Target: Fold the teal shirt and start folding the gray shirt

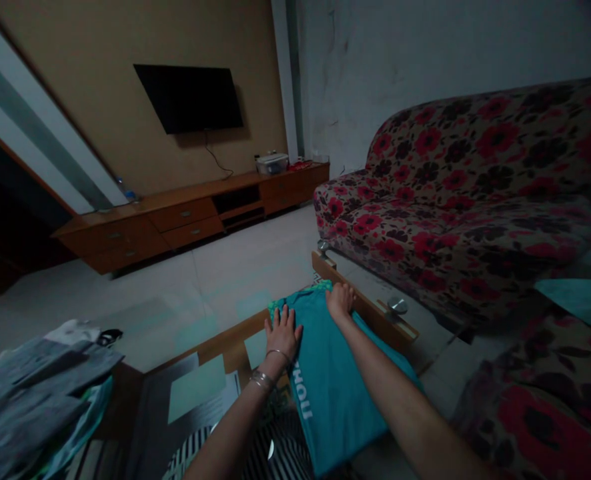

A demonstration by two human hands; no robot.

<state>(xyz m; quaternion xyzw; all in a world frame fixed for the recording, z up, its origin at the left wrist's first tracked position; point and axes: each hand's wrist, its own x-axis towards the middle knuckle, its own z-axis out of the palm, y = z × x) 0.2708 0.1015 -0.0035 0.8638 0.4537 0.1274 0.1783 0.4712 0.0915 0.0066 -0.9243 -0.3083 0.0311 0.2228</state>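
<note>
- Teal T-shirt (331,380), folded into a long strip with white lettering (305,390) on it, lies across a wooden-framed glass coffee table (365,308), its far end near the table's far edge and its near end running off the bottom of the view.
- Left hand (283,333) is open, palm down and fingers spread, pressing on the shirt's left fold, with bangles (261,380) on the wrist.
- Right hand (339,300) is open and palm down, fingers together, resting on the far end of the shirt and grasping nothing.
- Green patterned cloth (275,308) shows beneath the shirt's far end, at the table's far edge.
- Grey clothes (35,393) sit in a heap beyond the table's left edge, and striped cloth (235,453) lies by the near edge.
- Floral sofa (455,200) stands to the right of the table, with a teal cloth (580,303) farther right.
- Wall-mounted TV (188,99) hangs above a low wooden cabinet (185,220) across the room.
</note>
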